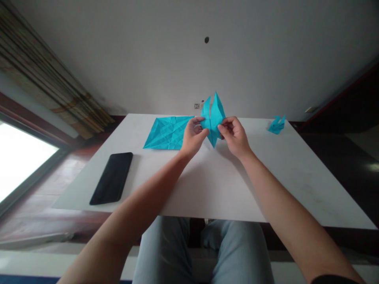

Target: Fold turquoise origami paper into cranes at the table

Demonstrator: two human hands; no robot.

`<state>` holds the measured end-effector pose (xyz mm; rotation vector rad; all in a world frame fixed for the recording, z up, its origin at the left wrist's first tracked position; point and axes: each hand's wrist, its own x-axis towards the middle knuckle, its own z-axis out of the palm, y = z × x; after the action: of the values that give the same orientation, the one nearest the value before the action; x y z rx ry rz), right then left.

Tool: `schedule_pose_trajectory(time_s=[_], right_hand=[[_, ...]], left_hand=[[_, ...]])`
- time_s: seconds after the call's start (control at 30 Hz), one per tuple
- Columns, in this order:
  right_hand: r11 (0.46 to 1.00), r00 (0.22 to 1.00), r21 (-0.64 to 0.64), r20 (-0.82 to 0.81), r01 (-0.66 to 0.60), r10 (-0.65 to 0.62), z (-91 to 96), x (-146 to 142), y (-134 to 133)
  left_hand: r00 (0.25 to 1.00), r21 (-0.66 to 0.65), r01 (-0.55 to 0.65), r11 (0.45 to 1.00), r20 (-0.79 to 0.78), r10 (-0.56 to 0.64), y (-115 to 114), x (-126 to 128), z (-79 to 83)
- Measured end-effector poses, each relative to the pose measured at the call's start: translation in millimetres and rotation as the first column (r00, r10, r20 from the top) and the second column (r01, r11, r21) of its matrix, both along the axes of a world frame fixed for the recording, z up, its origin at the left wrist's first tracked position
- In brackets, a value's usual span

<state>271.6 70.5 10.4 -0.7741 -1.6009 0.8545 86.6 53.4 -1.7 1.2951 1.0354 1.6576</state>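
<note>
Between my two hands a folded blue origami paper [213,118] is held up over the far part of the table, two tall points upward and one point down. My left hand [194,136] pinches its left edge, thumb in front. On the right edge, my right hand [235,136] grips with thumb and fingers. Just left of my left hand lies a flat blue sheet [168,133] covered in creases, partly hidden by that hand. A small folded blue origami figure [276,125] stands near the table's far right corner.
A black phone [112,178] lies on the left side of the white table [213,197]. Behind the table's far edge rises a pale wall [166,59] with a socket [196,106]. Curtains [56,83] hang at the left, beside a bright window [23,157].
</note>
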Motion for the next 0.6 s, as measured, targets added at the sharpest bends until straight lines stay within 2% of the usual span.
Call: schedule_pose_trajectory(time_s=[0.2,0.43,0.5,0.6], right_hand=[[0.997,1.000,0.075,-0.005,0.012,-0.012,-5.6,-1,2],[0.983,0.988,0.185,0.154,-0.011,-0.018,-1.1,0,-8],[0.974,0.981,0.227,0.192,-0.020,-0.024,0.3,0,-10],[0.957,0.962,0.288,0.268,-0.028,-0.053,1.0,1,-12]], left_hand=[[0.999,0.025,0.022,0.999,0.024,-0.023,3,5,-4.5],[0.998,-0.039,0.057,0.998,0.026,-0.056,1,8,-10.2],[0.999,-0.059,0.033,0.998,0.013,-0.032,1,8,-10.4],[0.994,-0.085,-0.094,0.992,-0.060,0.089,2,5,-9.5]])
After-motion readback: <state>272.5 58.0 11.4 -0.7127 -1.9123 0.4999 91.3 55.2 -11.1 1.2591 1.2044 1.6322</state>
